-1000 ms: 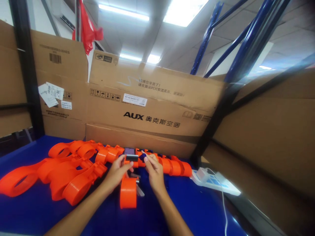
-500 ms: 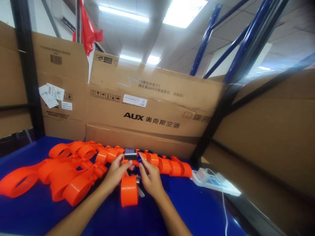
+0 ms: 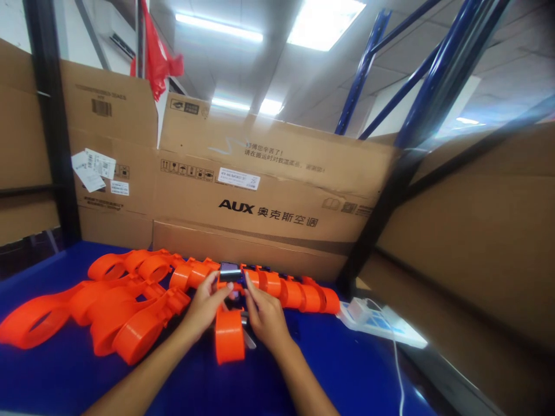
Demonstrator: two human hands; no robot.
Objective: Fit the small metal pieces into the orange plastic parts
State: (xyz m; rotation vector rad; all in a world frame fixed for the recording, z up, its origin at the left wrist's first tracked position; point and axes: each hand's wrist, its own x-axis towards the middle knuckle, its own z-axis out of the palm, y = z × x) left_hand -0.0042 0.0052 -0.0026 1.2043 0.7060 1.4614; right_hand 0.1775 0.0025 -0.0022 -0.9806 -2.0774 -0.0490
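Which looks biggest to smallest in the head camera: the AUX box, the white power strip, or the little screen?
1. AUX cardboard box
2. white power strip
3. little screen, pinched by left hand and right hand

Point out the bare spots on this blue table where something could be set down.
Bare blue table lies between the right hand and the white power strip, and nearer, below the orange parts. It is crowded at left and along the cardboard boxes.

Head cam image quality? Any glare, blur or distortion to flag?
Head view: ceiling light panel blows out white with haze spreading below; strong wide-angle bend on the blue rack beams; right-side cardboard smeared soft; left hand, right hand and orange part evenly lit, fairly sharp; small device too fine to read.
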